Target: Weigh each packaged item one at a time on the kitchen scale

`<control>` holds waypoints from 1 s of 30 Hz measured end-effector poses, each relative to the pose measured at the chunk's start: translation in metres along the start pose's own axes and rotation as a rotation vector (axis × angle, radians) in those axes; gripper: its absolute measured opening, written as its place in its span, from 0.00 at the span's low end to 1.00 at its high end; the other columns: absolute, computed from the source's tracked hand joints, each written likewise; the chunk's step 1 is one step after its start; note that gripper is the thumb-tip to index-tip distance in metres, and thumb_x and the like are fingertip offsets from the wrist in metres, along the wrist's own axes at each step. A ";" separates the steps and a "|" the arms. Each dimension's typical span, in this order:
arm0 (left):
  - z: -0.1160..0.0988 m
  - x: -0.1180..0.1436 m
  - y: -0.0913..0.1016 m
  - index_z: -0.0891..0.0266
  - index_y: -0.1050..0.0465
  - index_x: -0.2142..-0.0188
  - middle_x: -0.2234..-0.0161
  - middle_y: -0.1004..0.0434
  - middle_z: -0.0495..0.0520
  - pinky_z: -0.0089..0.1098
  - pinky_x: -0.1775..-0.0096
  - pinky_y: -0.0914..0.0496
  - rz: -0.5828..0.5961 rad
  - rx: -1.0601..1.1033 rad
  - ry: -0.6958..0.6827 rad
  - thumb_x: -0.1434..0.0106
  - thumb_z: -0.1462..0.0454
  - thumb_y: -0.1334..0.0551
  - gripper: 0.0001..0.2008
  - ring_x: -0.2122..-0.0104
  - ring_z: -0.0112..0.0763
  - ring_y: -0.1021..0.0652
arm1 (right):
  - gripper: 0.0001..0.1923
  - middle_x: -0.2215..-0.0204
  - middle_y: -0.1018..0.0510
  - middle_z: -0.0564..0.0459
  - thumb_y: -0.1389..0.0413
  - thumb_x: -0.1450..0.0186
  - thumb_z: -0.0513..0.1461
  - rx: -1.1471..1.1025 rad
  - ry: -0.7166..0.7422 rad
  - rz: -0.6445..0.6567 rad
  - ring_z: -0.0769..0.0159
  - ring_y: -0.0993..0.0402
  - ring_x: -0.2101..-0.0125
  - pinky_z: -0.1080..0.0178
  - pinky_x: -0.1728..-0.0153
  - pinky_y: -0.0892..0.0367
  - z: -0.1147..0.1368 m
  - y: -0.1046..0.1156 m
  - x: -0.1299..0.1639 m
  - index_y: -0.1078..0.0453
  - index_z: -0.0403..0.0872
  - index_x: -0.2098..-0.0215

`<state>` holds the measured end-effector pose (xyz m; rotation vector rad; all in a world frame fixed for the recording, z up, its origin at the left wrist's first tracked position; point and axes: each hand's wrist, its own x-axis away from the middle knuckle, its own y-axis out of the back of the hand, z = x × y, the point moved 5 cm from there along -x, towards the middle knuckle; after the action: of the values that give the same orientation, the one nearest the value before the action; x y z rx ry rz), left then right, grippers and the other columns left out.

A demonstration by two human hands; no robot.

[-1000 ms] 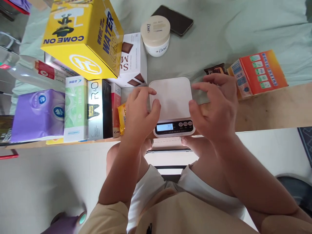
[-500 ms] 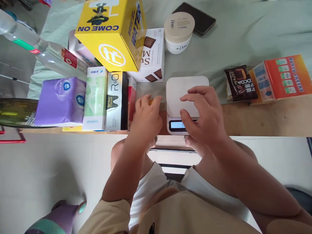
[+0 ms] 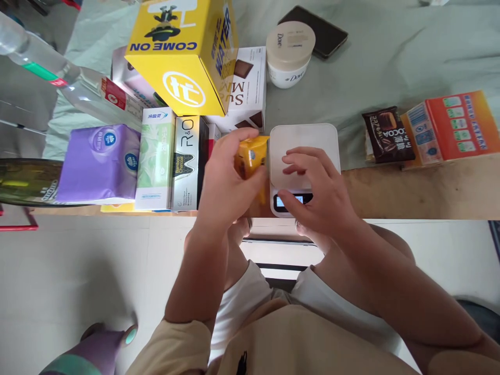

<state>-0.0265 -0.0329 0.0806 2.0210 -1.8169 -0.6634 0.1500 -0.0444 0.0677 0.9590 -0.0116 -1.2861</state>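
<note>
The small yellow packet [image 3: 250,159] is up off the bench, pinched in the left hand [image 3: 226,177], whose fingers are wrapped around its left side and grasping it firmly. It hangs just beside the left edge of the white kitchen scale [image 3: 302,140], not on the platform. The right hand [image 3: 320,195] lies over the front of the scale, fingers loosely curled and holding nothing, with the thumb down by the lit display [image 3: 291,200]; whether it is pressing a button I cannot tell.

As for progress: the platform looks bare, so by my reading the packet has been picked up but not weighed; setting it down and reading the figure are left.

Further out, on the left, stand a row of boxes: a black bamboo-charcoal box [image 3: 187,161], a green tissue box [image 3: 156,156] and a purple tissue pack [image 3: 99,164], with a big yellow carton [image 3: 183,52] stacked behind. To the right lie a cocoa bar [image 3: 388,134] and an orange box [image 3: 449,127]; at the back, a cream jar [image 3: 289,52] and a dark phone [image 3: 324,31].
</note>
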 end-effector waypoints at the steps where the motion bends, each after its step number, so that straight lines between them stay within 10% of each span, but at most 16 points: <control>1: -0.005 0.001 -0.006 0.50 0.30 0.40 0.38 0.23 0.55 0.48 0.41 0.19 0.019 0.078 -0.021 0.38 0.69 0.34 0.28 0.42 0.44 0.18 | 0.24 0.42 0.23 0.44 0.41 0.33 0.41 -0.059 -0.015 0.010 0.65 0.18 0.59 0.58 0.61 0.19 0.001 -0.001 0.001 0.34 0.52 0.39; 8: -0.031 0.005 -0.046 0.48 0.42 0.34 0.28 0.34 0.56 0.45 0.28 0.30 0.067 0.200 -0.213 0.27 0.59 0.38 0.25 0.25 0.42 0.34 | 0.25 0.41 0.23 0.47 0.42 0.32 0.41 -0.199 -0.276 -0.074 0.67 0.19 0.62 0.60 0.64 0.20 -0.031 0.013 0.003 0.40 0.55 0.38; 16: -0.006 -0.010 -0.042 0.51 0.37 0.41 0.36 0.27 0.58 0.50 0.29 0.32 -0.070 0.065 -0.069 0.27 0.55 0.37 0.19 0.32 0.41 0.28 | 0.09 0.59 0.19 0.47 0.39 0.35 0.42 0.275 -0.286 -0.191 0.61 0.25 0.67 0.52 0.62 0.23 -0.052 0.042 -0.005 0.25 0.52 0.56; 30: 0.008 -0.016 -0.037 0.49 0.31 0.44 0.41 0.23 0.53 0.51 0.35 0.27 -0.089 0.064 -0.019 0.25 0.47 0.42 0.17 0.37 0.43 0.24 | 0.07 0.63 0.20 0.48 0.45 0.28 0.45 0.220 -0.254 -0.327 0.59 0.23 0.61 0.53 0.60 0.23 -0.067 0.062 -0.004 0.26 0.53 0.59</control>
<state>-0.0015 -0.0122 0.0557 2.1550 -1.7896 -0.6593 0.2322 -0.0037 0.0647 1.0051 -0.2041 -1.7307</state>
